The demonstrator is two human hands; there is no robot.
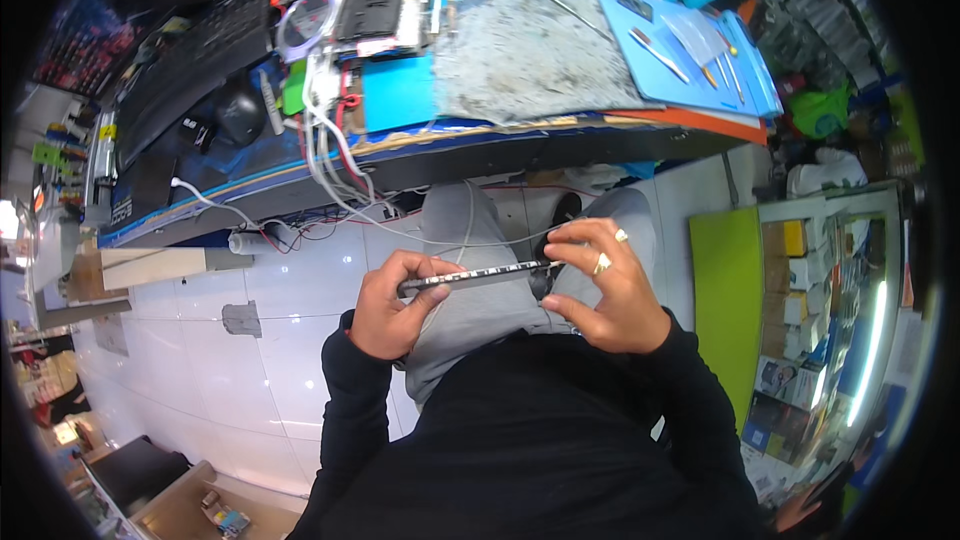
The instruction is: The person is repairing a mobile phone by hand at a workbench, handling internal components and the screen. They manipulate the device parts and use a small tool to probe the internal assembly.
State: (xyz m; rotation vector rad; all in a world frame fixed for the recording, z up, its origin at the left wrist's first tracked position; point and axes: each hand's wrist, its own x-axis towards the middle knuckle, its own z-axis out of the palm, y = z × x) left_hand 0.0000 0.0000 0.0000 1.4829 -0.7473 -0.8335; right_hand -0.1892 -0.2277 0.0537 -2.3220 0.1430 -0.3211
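Over my lap is a thin, flat, dark phone-like device [480,275], seen almost edge-on, with a row of pale marks along its rim. My left hand [390,305] pinches its left end, thumb below and fingers above. At the other end, my right hand [615,290] has its fingers spread, with rings on two of them. Its fingertips are close to or touching the device's right end, while the thumb stands apart below. The broad faces of the device are mostly hidden by the angle.
Ahead is a workbench with a grey worn mat [540,50], a blue tray [690,50] of hand tools, and a black mouse [240,115]. White cables [320,120] hang off its front edge, one crossing above my knees. A glass display case [820,330] stands at right.
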